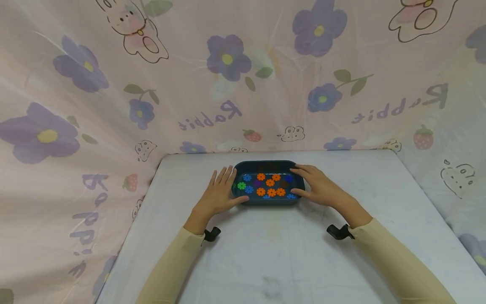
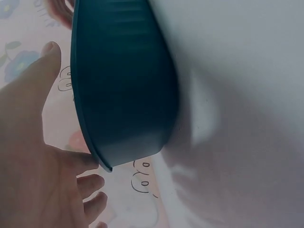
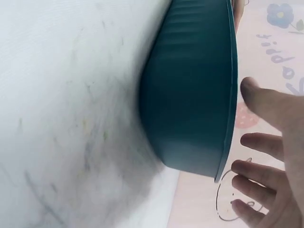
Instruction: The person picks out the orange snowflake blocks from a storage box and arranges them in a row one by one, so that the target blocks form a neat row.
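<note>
A dark teal tray (image 1: 269, 203) with rounded corners stands on the table. Inside it lie several small flower-shaped pieces: orange ones (image 1: 270, 183), blue ones (image 1: 247, 177), a green one (image 1: 241, 185) and a few darker ones. My left hand (image 1: 218, 196) is at the tray's left end, fingers spread and thumb over the front corner. At the right end, my right hand (image 1: 322, 185) has its fingers and thumb stretched over the rim. Both wrist views show the tray's outer wall (image 2: 126, 85) (image 3: 190, 90) from the side, with the extended fingers beside its rim.
The white-covered table (image 1: 265, 253) extends in front of the tray and to both sides. Behind it hangs a pink curtain (image 1: 265, 105) printed with flowers and rabbits, which also runs along the left and right sides. A black wrist mount (image 1: 338, 232) sits under the right sleeve.
</note>
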A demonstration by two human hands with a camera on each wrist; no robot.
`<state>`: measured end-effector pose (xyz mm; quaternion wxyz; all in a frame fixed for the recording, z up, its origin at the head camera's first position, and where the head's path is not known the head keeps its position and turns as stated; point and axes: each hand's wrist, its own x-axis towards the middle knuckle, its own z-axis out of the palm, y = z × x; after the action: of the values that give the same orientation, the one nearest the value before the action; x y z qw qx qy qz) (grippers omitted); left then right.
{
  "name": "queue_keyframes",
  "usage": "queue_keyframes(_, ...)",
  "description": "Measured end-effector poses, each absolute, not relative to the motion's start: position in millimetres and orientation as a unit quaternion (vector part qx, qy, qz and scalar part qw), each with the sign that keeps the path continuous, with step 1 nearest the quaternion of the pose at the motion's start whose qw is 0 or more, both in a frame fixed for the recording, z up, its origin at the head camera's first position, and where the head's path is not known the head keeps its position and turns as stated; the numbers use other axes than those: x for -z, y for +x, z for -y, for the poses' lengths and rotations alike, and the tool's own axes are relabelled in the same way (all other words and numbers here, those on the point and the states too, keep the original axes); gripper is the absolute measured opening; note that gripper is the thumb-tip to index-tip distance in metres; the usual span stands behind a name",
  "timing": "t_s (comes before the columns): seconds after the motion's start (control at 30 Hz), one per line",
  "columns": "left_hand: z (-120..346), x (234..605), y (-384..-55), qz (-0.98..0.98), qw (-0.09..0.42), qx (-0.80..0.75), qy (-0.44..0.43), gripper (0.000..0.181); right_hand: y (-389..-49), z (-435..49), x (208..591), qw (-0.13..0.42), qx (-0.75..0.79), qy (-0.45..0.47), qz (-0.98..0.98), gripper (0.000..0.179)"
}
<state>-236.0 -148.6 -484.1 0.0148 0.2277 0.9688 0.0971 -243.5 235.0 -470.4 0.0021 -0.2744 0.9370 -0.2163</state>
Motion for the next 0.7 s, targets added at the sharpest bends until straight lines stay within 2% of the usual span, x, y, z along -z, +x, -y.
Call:
queue_keyframes(0.47,142.1,483.6,-241.2,-0.967,0.044,-0.096,0.232,0.115,-256.2,-214.9,471.1,-0.003,0.200,-0.314,-0.928,0.058)
queue_keyframes(0.7,137.3,482.7,-242.2,-0.966,0.043,-0.100,0.234,0.115,-260.5,-209.2,469.7,0.021,0.203,-0.312,-0.928,0.054)
